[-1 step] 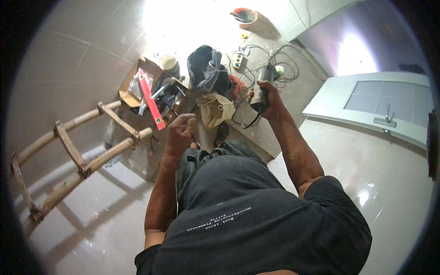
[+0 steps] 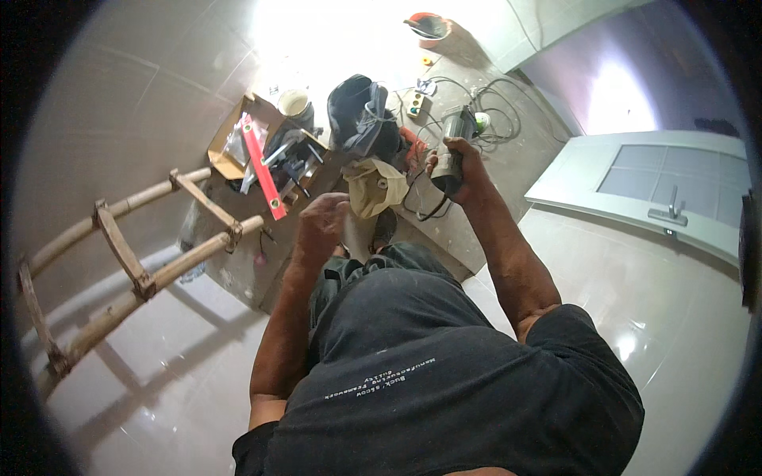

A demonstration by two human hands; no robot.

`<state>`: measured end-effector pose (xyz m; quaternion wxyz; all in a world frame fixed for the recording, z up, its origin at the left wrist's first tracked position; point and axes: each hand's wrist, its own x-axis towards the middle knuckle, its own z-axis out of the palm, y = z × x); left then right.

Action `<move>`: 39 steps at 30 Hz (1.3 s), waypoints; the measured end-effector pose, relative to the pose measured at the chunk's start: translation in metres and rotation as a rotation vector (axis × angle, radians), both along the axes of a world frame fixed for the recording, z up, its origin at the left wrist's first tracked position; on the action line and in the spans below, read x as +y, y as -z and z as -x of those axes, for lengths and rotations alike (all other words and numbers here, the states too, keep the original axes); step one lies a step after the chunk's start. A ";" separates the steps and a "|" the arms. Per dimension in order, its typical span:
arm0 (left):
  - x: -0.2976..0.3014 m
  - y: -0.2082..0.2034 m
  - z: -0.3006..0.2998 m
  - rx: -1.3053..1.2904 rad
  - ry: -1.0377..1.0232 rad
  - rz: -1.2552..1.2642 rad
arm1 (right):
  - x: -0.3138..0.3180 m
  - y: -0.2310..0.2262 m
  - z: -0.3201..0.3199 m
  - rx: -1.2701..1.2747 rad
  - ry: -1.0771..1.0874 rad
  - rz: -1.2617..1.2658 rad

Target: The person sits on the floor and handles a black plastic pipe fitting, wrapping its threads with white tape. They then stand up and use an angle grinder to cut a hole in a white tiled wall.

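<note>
My right hand is wrapped round the body of a dark green and grey angle grinder. Its head points away from me, and a black cord loops near its rear end. My left hand hovers in front of my legs, just left of a cream cloth bag. Its fingers look bent but are blurred, and I cannot see whether anything is in them. Left of that hand, a red spirit level leans across an open cardboard box of tools.
A bamboo ladder lies at the left. Beyond the cloth bag sits a dark bag; nearby are a pale bucket, a socket strip and coiled cable. An orange bucket stands far off, a white door at right.
My left hand has shifted slightly away from me and to the right, toward the cloth bag. My right hand keeps its hold on the angle grinder almost unmoved.
</note>
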<state>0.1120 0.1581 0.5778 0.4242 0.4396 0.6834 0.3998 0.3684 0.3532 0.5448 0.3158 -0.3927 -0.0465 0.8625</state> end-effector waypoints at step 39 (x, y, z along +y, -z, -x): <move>-0.500 -0.007 -0.210 0.707 -0.808 0.406 | -0.556 -0.022 0.163 -0.172 -1.783 0.201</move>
